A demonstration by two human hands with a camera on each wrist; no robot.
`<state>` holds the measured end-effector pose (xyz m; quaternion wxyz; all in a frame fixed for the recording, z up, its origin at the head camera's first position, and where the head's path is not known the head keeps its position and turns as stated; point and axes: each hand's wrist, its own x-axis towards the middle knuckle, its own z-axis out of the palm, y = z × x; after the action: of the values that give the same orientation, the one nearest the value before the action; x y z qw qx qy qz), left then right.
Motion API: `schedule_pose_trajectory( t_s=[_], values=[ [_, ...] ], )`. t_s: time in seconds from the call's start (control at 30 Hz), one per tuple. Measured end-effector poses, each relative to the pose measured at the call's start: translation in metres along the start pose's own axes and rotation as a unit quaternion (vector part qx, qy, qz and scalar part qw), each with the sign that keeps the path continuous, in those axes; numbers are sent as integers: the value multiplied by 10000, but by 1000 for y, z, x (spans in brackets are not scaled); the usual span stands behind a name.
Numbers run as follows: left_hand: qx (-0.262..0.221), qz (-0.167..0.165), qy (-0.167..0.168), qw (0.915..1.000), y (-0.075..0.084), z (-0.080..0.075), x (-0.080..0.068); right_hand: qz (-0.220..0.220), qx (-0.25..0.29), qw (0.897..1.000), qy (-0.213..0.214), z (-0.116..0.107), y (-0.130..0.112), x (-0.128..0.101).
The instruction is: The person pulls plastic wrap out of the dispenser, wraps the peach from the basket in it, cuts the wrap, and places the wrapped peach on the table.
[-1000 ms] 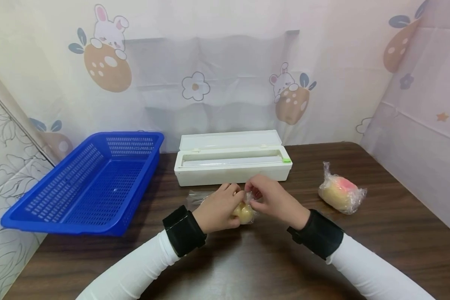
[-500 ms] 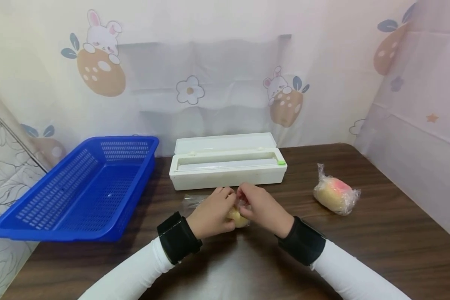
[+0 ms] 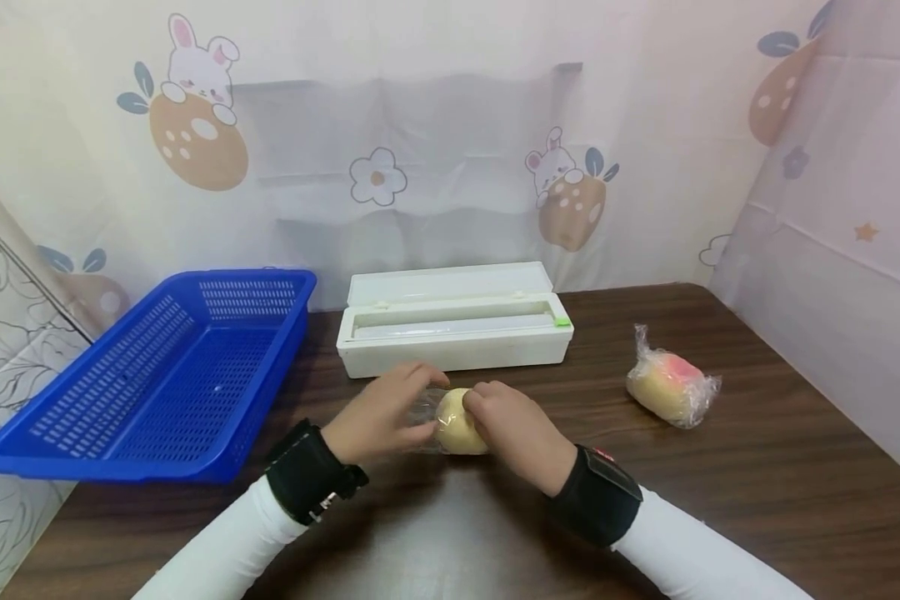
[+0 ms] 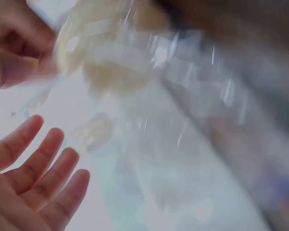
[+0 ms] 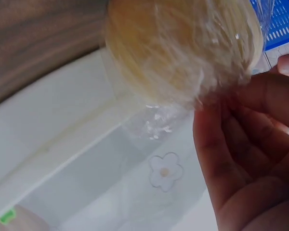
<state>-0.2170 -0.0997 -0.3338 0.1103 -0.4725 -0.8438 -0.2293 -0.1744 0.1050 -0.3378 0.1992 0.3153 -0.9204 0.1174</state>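
A pale yellow, rounded item (image 3: 460, 423) in clear cling film (image 5: 159, 120) is between the hands in the head view. My right hand (image 3: 521, 433) pinches the gathered film at one end, fingertips and thumb together in the right wrist view. A loose flap of film (image 3: 423, 410) spreads from the item's left side. My left hand (image 3: 382, 414) is just left of it, fingers apart and loosely extended; the left wrist view shows those fingers (image 4: 53, 168) straight with nothing in them. That view is blurred around the item.
Behind the hands stands a white cling film dispenser (image 3: 453, 354) with its lid raised. A blue plastic basket (image 3: 150, 467) is at the left. On the right of the brown table (image 3: 757, 483) lies another wrapped item (image 3: 671, 389), yellow and pink.
My left hand has come off the item and moved left, its fingers opening. The item has turned and shows more of its yellow side, while my right hand still pinches the film.
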Motion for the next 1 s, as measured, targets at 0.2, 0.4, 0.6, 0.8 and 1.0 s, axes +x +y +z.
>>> schedule_pose_trajectory(
  t_s=[0.2,0.4,0.6,0.8,1.0],
  values=[
    [325,-707,-831,9935,-12,-28,-15,-52,-264,9994,-203,-2,-2,2],
    [243,-1094,-1583,9810,-33,-14,-29,72,-294,9985,-451,-3,0,5],
    [138,-1186,-1733,9776,-39,11,-31,104,-374,9975,-587,-4,-1,6],
    [293,-1199,-1357,9830,-38,17,-26,133,-386,9974,-596,-4,-1,7],
    [335,-1285,-1013,9860,-32,5,-23,105,-387,9973,-611,-5,0,8]
  ],
)
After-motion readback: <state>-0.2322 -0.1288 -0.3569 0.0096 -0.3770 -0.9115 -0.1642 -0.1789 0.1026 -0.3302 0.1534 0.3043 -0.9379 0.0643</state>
